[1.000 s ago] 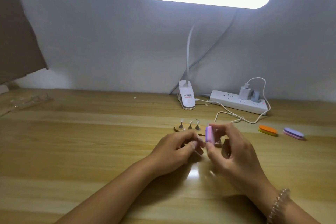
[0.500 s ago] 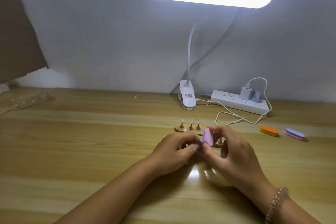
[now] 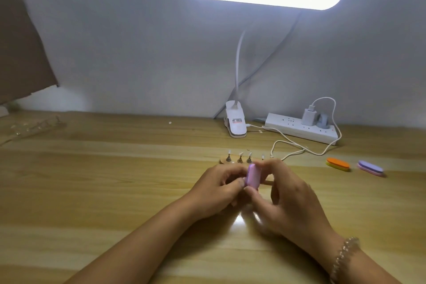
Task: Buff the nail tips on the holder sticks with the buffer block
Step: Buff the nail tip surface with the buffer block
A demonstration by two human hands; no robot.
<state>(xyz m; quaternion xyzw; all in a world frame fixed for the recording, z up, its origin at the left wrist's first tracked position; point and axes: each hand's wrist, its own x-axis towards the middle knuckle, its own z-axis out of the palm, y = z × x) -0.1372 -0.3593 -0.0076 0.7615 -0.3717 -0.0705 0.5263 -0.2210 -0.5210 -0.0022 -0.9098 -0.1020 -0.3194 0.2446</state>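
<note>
My right hand (image 3: 285, 196) pinches a pink and purple buffer block (image 3: 252, 176) upright between thumb and fingers, at the middle of the wooden table. My left hand (image 3: 216, 189) is curled just left of the block, its thumb touching the block's side; whatever it holds is hidden by its fingers. Right behind the hands lies a wooden holder base (image 3: 224, 159) with several small holder sticks (image 3: 240, 158) standing on it, each carrying a clear nail tip. The base's right part is hidden by my hands.
An orange buffer block (image 3: 337, 163) and a purple one (image 3: 370, 167) lie at the right. A white power strip (image 3: 299, 130) with a charger and cable, and a clip lamp base (image 3: 236, 123), stand at the back. Clear items (image 3: 34, 125) sit far left.
The buffer block has shifted left and down a little against my left hand's fingers, and both hands have drawn closer together.
</note>
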